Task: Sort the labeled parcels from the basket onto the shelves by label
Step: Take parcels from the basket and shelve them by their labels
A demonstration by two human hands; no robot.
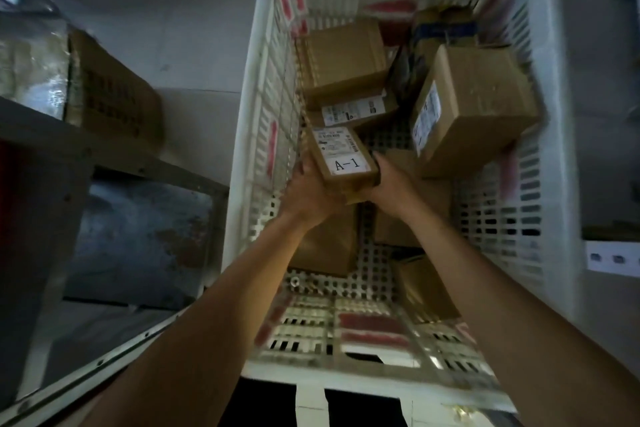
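A small brown cardboard parcel [343, 158] with a white label reading "A-1" is held inside the white slatted basket [561, 135]. My left hand [306, 196] grips its left side and underside. My right hand [389, 182] grips its right edge. Several other brown parcels lie in the basket: a large one [474, 107] leaning against the right wall, one [346, 59] at the back left, and flatter ones [329, 246] on the basket floor under my arms.
A grey metal shelf frame [45, 135] stands to the left, with a brown cardboard box [114, 94] on it. The basket stands on a light floor [194, 45]. A white paper strip [613, 258] sits at the right edge.
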